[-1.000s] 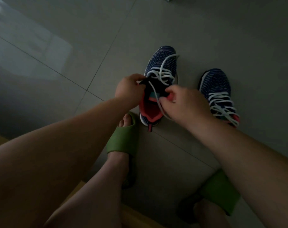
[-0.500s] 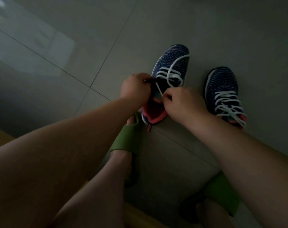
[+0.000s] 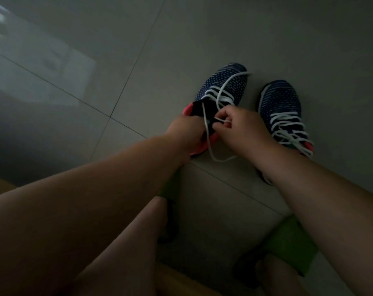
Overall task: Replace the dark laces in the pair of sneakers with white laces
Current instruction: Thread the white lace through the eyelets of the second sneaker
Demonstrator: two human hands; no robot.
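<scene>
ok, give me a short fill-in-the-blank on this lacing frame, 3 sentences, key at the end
The right hand pinches a ____ lace.
The left hand holds the sneaker that lies to the ____ of the fully laced sneaker.
Both sneakers rest on the tiled ____.

Missing words: white; left; floor
</scene>
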